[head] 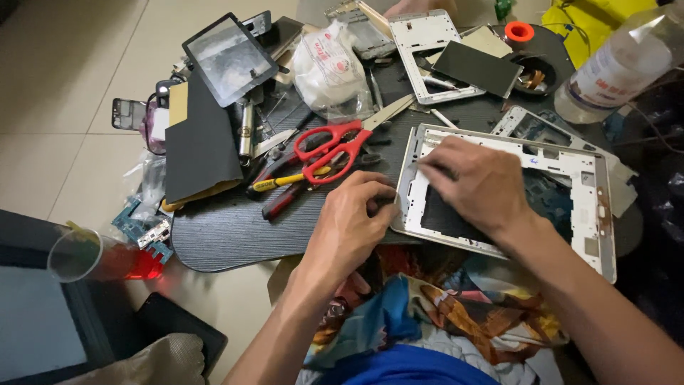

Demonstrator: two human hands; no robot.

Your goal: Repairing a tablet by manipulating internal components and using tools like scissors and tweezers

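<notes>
A low, dark bench [235, 235] with a ribbed, rounded top sits on a pale tiled floor [64, 78], crowded with parts and tools. At its near edge lies a white tablet frame [584, 178], a flat rectangular shell of plastic and metal with cut-outs and a dark panel inside. The right hand [470, 185] lies flat on the frame's left half, fingers pressed down on its surface; its grip closes on nothing that can be seen. The left hand [349, 228] curls at the frame's left edge, fingertips pinched against the rim, though whether it holds a small tool cannot be told.

Just left of the hands lie red-handled scissors [331, 146] over a heap of screwdrivers [285, 187] with yellow and red handles. Farther back are a black glass screen [229, 58], a crumpled white plastic bag [328, 68], a second white frame [427, 36] and a dark phone panel [477, 69]. A clear plastic bottle [616, 68] lies at the right. A clear cup [75, 253] stands on the floor beside the bench.
</notes>
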